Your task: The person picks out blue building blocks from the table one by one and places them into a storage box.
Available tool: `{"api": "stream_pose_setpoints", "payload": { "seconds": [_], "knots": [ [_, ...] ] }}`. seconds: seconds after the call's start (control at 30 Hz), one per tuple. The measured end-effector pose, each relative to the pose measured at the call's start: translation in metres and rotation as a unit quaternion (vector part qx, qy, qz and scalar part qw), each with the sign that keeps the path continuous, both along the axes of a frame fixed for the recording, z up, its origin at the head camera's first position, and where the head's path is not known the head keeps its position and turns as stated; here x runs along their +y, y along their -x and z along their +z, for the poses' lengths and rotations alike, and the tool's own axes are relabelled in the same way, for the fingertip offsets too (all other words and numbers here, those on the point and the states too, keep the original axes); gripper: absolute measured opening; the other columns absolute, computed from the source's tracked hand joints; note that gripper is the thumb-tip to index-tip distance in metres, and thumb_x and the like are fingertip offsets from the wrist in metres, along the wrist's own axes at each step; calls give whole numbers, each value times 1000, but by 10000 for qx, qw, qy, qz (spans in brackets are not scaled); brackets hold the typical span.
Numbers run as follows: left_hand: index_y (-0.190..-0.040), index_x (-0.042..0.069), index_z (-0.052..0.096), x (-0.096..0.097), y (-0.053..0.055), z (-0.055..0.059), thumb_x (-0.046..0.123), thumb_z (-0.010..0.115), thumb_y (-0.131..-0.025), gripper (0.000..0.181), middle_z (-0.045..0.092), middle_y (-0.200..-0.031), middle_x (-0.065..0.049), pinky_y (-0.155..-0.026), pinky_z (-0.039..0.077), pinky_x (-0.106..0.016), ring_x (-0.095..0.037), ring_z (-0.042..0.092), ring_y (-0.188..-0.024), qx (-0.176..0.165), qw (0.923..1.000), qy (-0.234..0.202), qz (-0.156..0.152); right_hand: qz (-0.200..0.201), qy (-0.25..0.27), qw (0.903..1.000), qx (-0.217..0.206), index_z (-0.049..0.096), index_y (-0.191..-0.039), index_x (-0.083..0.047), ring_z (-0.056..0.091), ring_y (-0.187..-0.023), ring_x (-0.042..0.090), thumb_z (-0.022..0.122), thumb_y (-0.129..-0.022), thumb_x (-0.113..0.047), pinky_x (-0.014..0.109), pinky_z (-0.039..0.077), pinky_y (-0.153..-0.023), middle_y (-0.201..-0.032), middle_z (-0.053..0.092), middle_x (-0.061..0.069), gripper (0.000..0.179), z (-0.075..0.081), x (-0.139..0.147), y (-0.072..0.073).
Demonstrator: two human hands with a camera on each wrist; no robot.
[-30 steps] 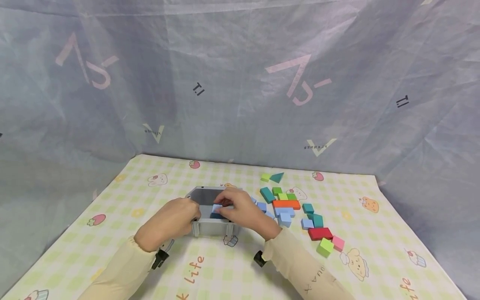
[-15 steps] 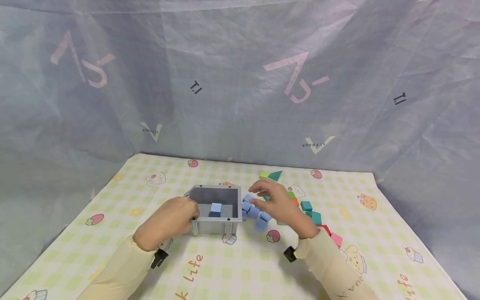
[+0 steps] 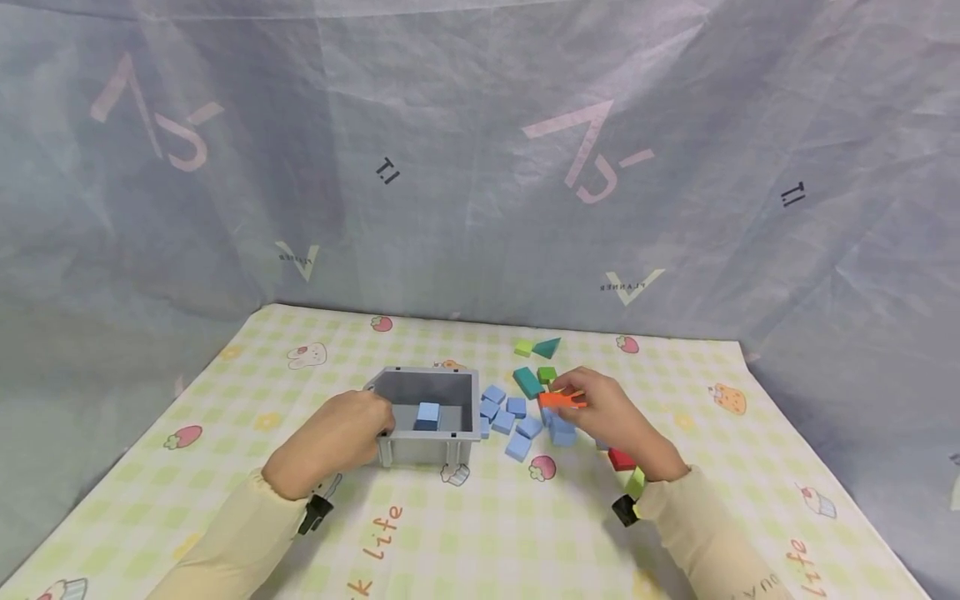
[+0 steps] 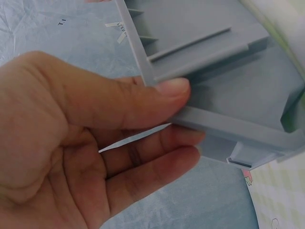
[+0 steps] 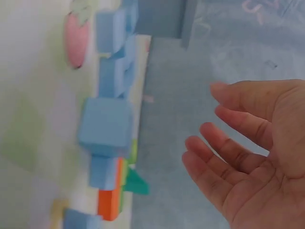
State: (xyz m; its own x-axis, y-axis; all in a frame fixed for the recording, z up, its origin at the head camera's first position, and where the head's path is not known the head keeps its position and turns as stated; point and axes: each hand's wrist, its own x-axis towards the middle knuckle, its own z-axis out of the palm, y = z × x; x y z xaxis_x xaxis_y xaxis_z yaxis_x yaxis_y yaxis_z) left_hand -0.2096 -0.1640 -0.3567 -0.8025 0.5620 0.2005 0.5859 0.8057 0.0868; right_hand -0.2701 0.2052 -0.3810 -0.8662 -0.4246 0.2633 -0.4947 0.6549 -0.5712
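Observation:
On the table stands a grey plastic bin (image 3: 420, 452), with a light blue block (image 3: 428, 412) inside it. My left hand (image 3: 337, 432) grips the bin's left side; in the left wrist view its thumb (image 4: 147, 102) lies over the rim, with fingers below. My right hand (image 3: 611, 414) hovers over the block pile, closest to a long orange block (image 3: 557, 400). Its fingers stand apart with nothing between them in the right wrist view, where the orange block (image 5: 108, 204) and a light blue block (image 5: 106, 125) appear off to the left.
Several light blue blocks (image 3: 503, 422) lie along the bin's right side. Behind them are a teal block (image 3: 528, 382), a green block (image 3: 547, 375) and a teal triangular block (image 3: 547, 347). A red block (image 3: 621, 459) sits partly under the right forearm.
My right hand has moved out of the bin and to the right, over the pile. A light blue block has been left in the bin. The left hand keeps its grip.

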Motion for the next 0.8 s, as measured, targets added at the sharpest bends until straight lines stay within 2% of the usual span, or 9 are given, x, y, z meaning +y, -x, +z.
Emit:
{"api": "stream_pose_setpoints", "payload": {
  "seconds": [0.3,0.43,0.6,0.8],
  "knots": [
    [-62,22,21,-1,1,1,-21,53,-63,54,10,-65,9,-53,14,-24,-7,11,-59,-20,10000,-9,-11,-94,-389,9989,-236,68,-113,-1,65,-97,31,76,-84,-7,46,54,-87,-107,68,10,31,-24,11,12],
    [-62,22,21,-1,0,1,-20,53,-62,53,10,-65,9,-53,14,-24,-7,11,-59,20,10000,-14,-7,-153,-554,9980,-247,70,-108,-4,64,-93,27,78,-83,-10,45,53,-85,-102,68,8,27,-29,13,13],
    [-61,22,22,-1,-1,1,-20,53,-62,53,11,-65,9,-53,14,-24,-7,11,-59,72,10000,-47,-42,-151,-605,9976,-290,71,-96,-9,59,-85,19,80,-82,-12,37,51,-80,-93,65,1,17,-34,11,13],
    [-62,22,22,0,0,1,-21,52,-63,53,11,-65,9,-54,14,-24,-7,11,-59,-67,10000,-62,15,-67,-592,9975,-392,70,-94,-9,60,-83,14,79,-83,-14,34,51,-76,-91,66,-1,15,-38,7,14]
  ]
}}
